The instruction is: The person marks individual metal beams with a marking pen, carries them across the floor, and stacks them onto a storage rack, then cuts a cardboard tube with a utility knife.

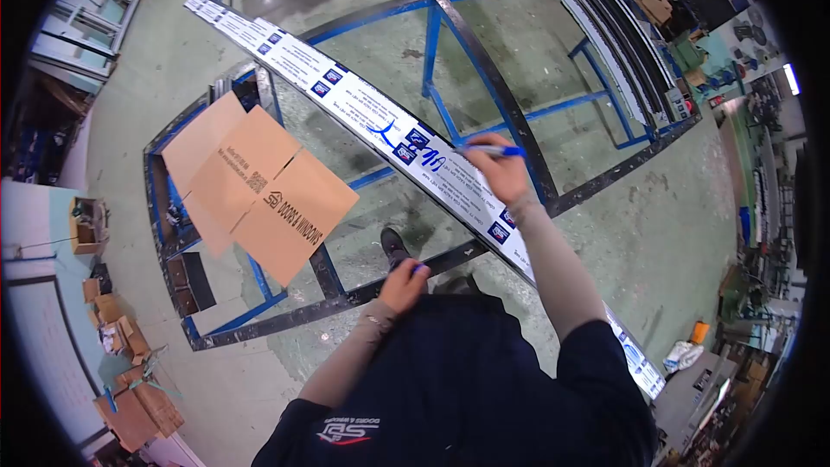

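Note:
A long bar wrapped in white printed film with blue logos lies slantwise across the frame. My right hand is closed around a blue marker over the middle of this bar. Large blue handwriting shows on the film just left of the marker; whether the tip touches the film is hidden. Close to my body, my left hand is closed, and a small blue piece, which looks like the marker's cap, sticks out at its fingertips.
A blue and black metal frame stand supports the bar. A flattened cardboard box rests on its left part. Dark and white long profiles lie at upper right. Cardboard boxes stand on the floor at lower left.

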{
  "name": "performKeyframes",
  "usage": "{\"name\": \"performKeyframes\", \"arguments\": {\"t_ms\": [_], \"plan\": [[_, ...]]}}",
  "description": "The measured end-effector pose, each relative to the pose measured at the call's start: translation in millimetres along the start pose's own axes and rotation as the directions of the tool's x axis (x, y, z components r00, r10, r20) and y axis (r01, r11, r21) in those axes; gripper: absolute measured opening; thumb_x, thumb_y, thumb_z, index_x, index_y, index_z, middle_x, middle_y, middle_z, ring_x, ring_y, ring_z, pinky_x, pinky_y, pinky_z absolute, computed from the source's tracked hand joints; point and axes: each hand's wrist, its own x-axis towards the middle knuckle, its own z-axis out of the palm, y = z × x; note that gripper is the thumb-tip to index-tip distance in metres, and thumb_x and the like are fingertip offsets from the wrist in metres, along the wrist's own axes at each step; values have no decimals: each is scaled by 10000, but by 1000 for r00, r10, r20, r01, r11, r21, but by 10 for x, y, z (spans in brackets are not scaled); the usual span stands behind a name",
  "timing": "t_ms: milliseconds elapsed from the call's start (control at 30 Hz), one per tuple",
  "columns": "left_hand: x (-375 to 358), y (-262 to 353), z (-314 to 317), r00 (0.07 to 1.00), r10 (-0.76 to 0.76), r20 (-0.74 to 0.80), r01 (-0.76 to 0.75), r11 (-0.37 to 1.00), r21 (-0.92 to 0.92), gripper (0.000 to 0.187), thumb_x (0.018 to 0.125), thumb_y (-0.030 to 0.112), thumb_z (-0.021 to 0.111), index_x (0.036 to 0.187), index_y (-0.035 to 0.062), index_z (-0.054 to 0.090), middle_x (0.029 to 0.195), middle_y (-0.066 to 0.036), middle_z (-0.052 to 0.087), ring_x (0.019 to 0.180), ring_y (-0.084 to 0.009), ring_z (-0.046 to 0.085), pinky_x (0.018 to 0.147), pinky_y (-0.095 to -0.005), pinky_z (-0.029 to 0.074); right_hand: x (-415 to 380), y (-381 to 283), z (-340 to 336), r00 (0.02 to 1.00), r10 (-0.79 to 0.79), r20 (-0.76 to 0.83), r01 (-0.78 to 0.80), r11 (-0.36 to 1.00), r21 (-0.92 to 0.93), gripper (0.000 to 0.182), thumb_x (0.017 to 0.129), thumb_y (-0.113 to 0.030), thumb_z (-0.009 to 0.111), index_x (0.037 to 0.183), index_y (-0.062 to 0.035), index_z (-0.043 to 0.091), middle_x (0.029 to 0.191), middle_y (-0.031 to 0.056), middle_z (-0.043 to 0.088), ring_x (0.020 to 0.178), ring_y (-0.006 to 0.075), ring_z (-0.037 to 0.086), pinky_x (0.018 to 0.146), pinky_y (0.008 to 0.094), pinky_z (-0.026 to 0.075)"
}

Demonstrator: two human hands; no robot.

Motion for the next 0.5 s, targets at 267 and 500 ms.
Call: {"name": "performKeyframes", "arguments": {"t_ms": [267, 500], "plan": [[81, -594, -824, 982, -161, -96, 168, 984, 68, 367, 974, 350, 583, 1076, -1, 612, 925, -239, 684, 887, -363, 685, 788, -416, 519, 569, 13, 558, 990, 57, 126, -1, 913, -409, 260, 776, -224, 710, 933, -17, 701, 745, 139, 676, 675, 199, 649, 635, 330, 506], [322, -903, -773, 973, -226, -36, 227, 973, 36, 384, 971, 357, 594, 1080, -11, 612, 946, -238, 692, 901, -364, 689, 799, -416, 523, 737, 10, 597, 972, 40, 231, 69, 892, -446, 250, 771, -234, 715, 936, -47, 707, 789, 159, 693, 696, 248, 671, 649, 349, 522]]}}
